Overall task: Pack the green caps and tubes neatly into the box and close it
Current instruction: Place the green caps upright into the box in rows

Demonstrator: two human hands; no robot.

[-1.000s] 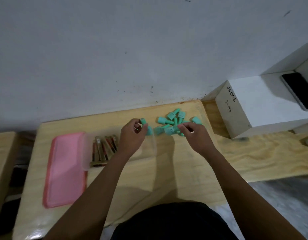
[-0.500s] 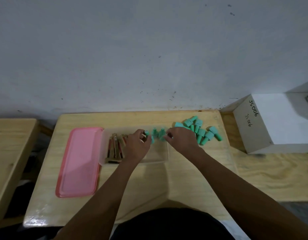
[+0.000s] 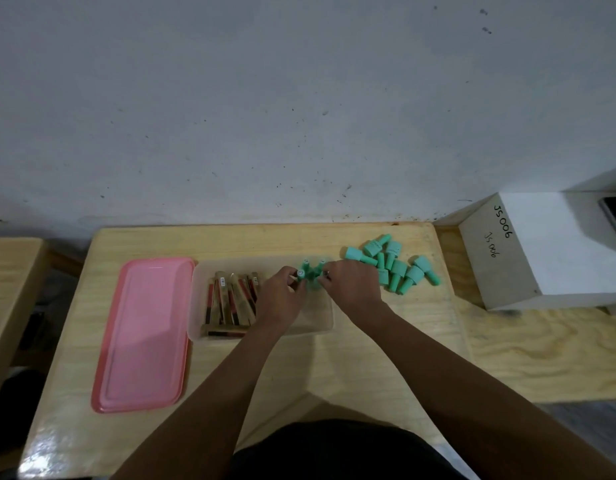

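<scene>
Free tabletop [image 3: 334,375] in front of the box [image 3: 329,325]; green caps [image 3: 393,268] right, pink lid [image 3: 143,334] left.

There are three upright green caps [image 3: 305,262], about nine loose green caps [image 3: 400,268], roughly five tubes [image 3: 227,299], one translucent box [image 3: 299,327], one pink lid [image 3: 143,334], one white carton [image 3: 541,251].
</scene>
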